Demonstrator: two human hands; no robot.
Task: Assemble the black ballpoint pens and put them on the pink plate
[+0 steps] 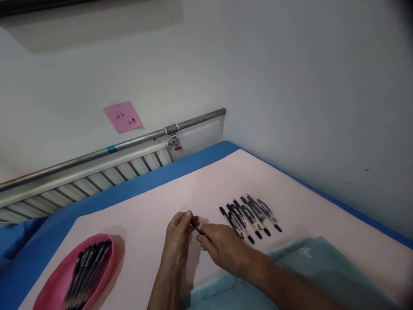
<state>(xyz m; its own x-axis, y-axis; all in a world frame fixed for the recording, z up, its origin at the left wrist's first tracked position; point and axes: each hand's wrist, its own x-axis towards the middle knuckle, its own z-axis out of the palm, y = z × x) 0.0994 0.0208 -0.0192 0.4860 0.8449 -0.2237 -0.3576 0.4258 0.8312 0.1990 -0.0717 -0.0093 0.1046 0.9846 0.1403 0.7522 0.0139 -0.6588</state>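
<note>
Between my two hands is a slim black pen (196, 227), slanting down to the right. The fingertips of my left hand (178, 237) are closed on its upper end. My right hand (224, 249) pinches the lower end, and its fingers hide that part. Just right of my hands, a cluster of black and clear pens (250, 215) lies side by side on the pink sheet (142, 224), some with loose caps or clips among them. A small item under my right hand is too covered to make out.
A pink oval basket (108, 258) with several dark pens (85, 273) stands at lower left. A teal cloth (290, 267) lies along the near edge. Behind the blue-covered table (193, 159) run a white radiator (112, 175), a metal pipe (138, 140) and a red-handled valve (177, 148).
</note>
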